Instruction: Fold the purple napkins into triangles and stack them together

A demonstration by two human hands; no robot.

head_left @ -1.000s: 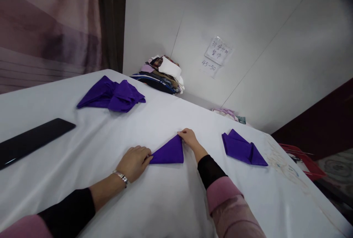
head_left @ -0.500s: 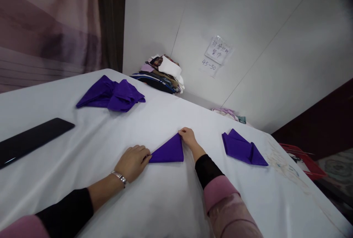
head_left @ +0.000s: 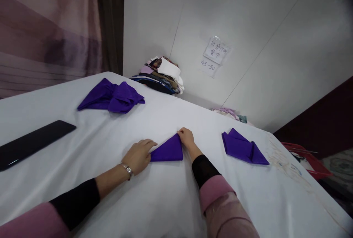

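Cloth (head_left: 168, 150) lies between your hands on the white table (head_left: 165, 201), folded into a triangle. Your right hand (head_left: 187, 137) pinches its top; your left hand (head_left: 139, 155) is at its tip, grip hidden. The right-side cloth (head_left: 242, 149) looks folded; the bunched cloth (head_left: 117, 98) looks not done yet.

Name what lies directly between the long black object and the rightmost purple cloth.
In the head view, from left to right: the left hand, the triangular purple cloth and the right hand pinching that cloth's upper corner.
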